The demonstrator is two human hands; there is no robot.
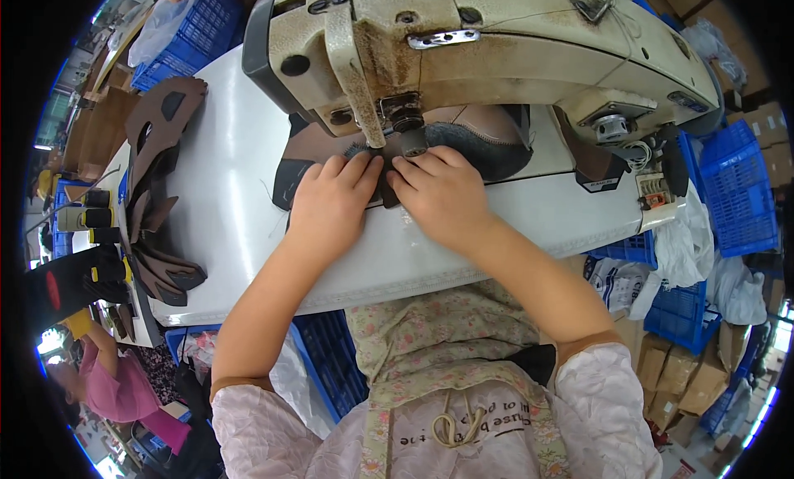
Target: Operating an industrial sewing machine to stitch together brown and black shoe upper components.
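Observation:
A brown and black shoe upper (pixel 480 151) lies on the white sewing machine bed, under the head of a cream sewing machine (pixel 496 66). My left hand (pixel 332 200) has its fingers bent together on the upper's near edge, just left of the presser foot (pixel 412 140). From the right, my right hand (pixel 442 196) pinches the same edge close to the foot. Both hands' fingertips nearly meet below it, and they partly hide the material there. The needle's tip cannot be made out.
More brown shoe uppers (pixel 153 132) are piled on the table's left side, by thread spools (pixel 93 208). Blue crates (pixel 738 185) with plastic bags stand right; another blue crate (pixel 192 33) is far left. A person in pink (pixel 124 388) is at lower left.

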